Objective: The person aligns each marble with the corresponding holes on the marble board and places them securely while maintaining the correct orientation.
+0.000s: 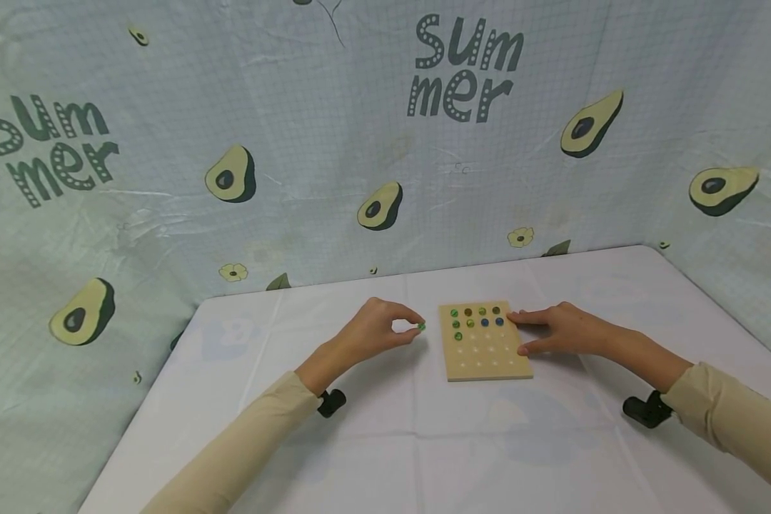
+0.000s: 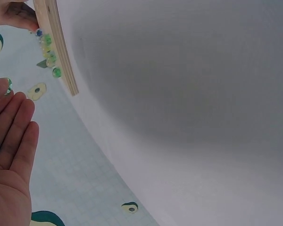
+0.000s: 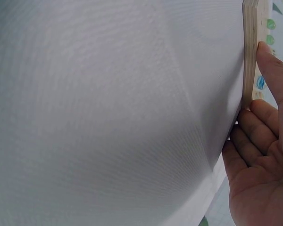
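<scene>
A small green glass marble (image 1: 422,325) is pinched between the thumb and fingertips of my left hand (image 1: 379,330), just left of a square wooden board (image 1: 482,357). The marble (image 2: 9,86) also shows at the thumb tip in the left wrist view, the other fingers stretched out below it. On the board, several green, yellow, brown and blue marbles fill the back two rows, and one green marble (image 1: 458,336) starts the third row. My right hand (image 1: 568,330) rests at the board's right edge, thumb and fingers touching its side and top, as the right wrist view shows.
The board lies on a table with a white cloth (image 1: 360,457). Behind it hangs a pale curtain (image 1: 308,143) printed with avocados and lettering. A small black camera (image 1: 332,403) is strapped under the left wrist, another (image 1: 647,410) under the right.
</scene>
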The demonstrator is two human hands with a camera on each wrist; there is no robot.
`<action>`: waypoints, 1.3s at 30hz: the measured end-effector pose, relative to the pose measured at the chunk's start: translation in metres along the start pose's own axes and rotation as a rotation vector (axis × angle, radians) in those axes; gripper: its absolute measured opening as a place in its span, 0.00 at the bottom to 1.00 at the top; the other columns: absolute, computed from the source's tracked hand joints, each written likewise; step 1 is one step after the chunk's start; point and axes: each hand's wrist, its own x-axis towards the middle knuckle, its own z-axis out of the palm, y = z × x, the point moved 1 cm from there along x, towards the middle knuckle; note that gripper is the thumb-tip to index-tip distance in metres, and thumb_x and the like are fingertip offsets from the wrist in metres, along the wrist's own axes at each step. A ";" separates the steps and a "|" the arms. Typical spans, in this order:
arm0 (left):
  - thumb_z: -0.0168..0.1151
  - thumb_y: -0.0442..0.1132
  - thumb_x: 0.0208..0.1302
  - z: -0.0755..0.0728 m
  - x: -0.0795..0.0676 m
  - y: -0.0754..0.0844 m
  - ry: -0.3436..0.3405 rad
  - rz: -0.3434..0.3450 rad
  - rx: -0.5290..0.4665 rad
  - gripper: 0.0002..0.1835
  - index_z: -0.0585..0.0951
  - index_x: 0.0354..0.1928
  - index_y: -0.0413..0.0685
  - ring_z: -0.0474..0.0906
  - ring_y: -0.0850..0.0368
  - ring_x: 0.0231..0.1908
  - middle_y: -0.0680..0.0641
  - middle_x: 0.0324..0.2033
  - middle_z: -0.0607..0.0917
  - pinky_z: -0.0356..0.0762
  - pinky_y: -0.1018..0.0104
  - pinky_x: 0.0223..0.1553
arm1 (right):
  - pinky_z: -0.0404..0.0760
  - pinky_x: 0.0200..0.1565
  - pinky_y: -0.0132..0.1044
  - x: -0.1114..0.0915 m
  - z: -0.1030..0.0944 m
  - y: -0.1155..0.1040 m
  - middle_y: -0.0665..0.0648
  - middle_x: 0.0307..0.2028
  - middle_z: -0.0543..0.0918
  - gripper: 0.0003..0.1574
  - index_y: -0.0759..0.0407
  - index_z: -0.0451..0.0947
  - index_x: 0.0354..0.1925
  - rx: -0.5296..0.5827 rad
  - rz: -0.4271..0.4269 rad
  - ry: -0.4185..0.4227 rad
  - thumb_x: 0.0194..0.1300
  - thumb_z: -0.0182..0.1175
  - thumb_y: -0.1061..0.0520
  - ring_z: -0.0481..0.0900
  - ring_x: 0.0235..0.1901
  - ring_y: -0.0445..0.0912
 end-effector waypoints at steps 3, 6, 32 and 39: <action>0.70 0.34 0.65 0.001 0.002 0.002 -0.004 -0.002 -0.004 0.08 0.90 0.45 0.42 0.87 0.55 0.47 0.49 0.41 0.91 0.84 0.56 0.51 | 0.71 0.63 0.63 0.000 0.000 0.000 0.64 0.68 0.72 0.52 0.53 0.71 0.71 0.007 -0.007 -0.001 0.58 0.68 0.29 0.68 0.69 0.65; 0.70 0.34 0.65 0.001 0.004 0.005 -0.004 -0.002 -0.007 0.09 0.90 0.45 0.42 0.87 0.55 0.47 0.48 0.41 0.91 0.84 0.56 0.51 | 0.72 0.63 0.62 0.000 0.000 0.001 0.64 0.68 0.72 0.52 0.53 0.71 0.71 0.003 -0.014 0.005 0.58 0.68 0.29 0.68 0.68 0.64; 0.71 0.35 0.65 0.006 0.021 0.016 -0.006 0.046 -0.020 0.09 0.89 0.46 0.42 0.88 0.53 0.45 0.47 0.41 0.91 0.84 0.57 0.50 | 0.72 0.62 0.63 0.002 -0.001 0.003 0.64 0.68 0.72 0.51 0.53 0.71 0.72 -0.006 -0.005 -0.007 0.59 0.68 0.29 0.68 0.68 0.66; 0.71 0.35 0.65 0.008 0.027 0.021 -0.005 0.061 -0.001 0.09 0.90 0.45 0.41 0.88 0.53 0.45 0.47 0.41 0.91 0.84 0.59 0.49 | 0.72 0.62 0.63 0.003 -0.001 0.004 0.64 0.68 0.73 0.51 0.54 0.71 0.71 -0.006 -0.021 -0.005 0.59 0.68 0.29 0.69 0.68 0.65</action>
